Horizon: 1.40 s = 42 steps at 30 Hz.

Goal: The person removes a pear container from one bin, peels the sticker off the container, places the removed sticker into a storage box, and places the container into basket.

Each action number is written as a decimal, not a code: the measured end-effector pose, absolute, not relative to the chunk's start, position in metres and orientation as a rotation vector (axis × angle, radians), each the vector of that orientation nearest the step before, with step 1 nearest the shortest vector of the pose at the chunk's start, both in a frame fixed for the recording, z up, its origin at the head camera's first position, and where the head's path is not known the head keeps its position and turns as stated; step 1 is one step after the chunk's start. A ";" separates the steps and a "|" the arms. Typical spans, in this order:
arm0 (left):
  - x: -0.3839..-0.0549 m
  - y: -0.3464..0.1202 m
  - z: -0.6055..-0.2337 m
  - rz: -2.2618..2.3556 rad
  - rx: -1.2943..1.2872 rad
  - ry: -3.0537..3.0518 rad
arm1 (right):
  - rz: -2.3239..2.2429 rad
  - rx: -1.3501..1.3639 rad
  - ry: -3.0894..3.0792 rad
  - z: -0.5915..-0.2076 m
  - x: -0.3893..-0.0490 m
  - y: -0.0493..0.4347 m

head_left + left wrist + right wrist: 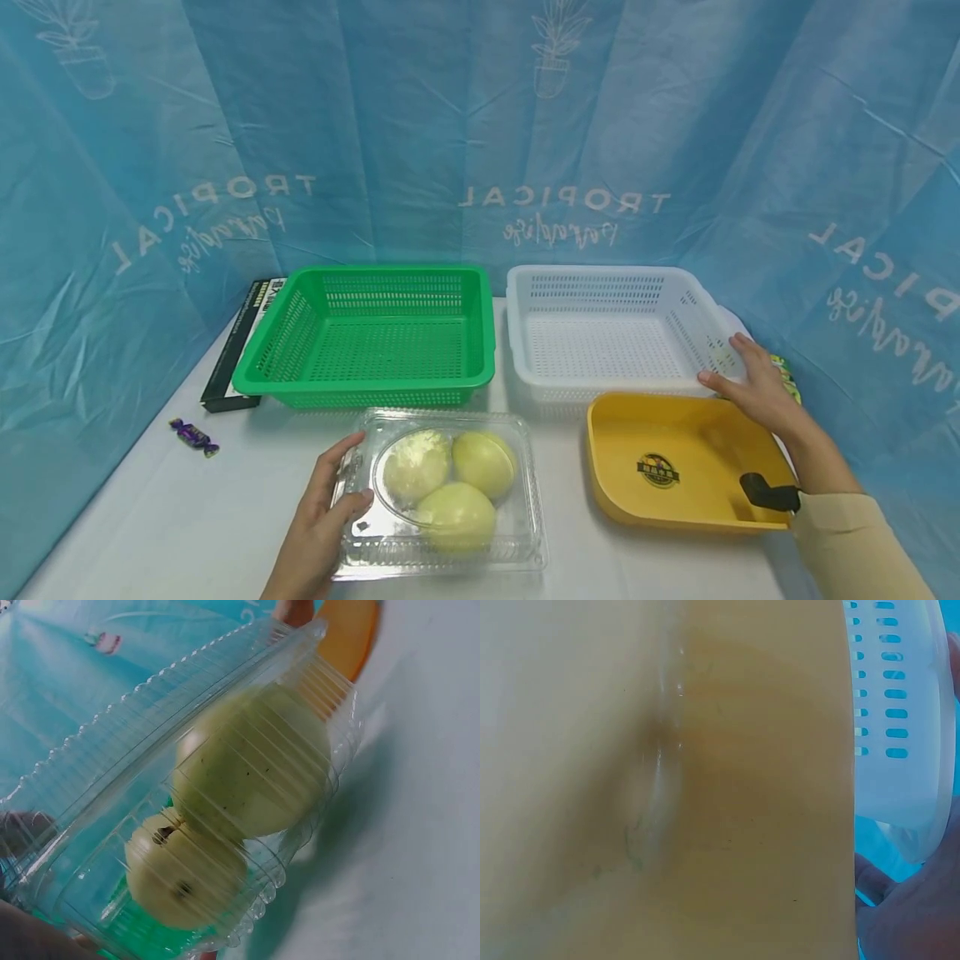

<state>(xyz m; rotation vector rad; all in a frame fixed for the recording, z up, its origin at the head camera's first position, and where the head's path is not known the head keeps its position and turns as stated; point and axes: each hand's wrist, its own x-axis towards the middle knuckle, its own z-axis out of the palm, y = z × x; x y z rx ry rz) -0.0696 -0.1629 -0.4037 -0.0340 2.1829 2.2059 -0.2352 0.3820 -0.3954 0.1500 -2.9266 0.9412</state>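
Note:
My left hand (315, 521) grips the left side of a clear plastic clamshell box (517, 558), thumb on top of the lid. Three pale yellow-green round fruits (459, 512) lie inside it; the left wrist view shows two of them (255, 761) through the ribbed side. At the right, my right hand (765, 396) holds the right front corner of a white slotted basket (615, 385), with thumb and fingers on its rim. Beneath that forearm stands a yellow plastic basin (675, 508) with a dark round label. Its wall (765, 787) fills much of the right wrist view.
Left of the white basket is a green slotted basket (367, 386). A black-and-white box (232, 367) lies beside it. A purple wrapped candy (193, 437) is on the table at the left. Behind the right hand, a green packet (786, 379) partly shows. Blue curtains (405, 125) surround the table.

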 end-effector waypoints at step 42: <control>-0.146 -0.103 -0.319 2.440 0.032 1.977 | 0.937 0.124 -2.945 -0.396 -0.237 0.383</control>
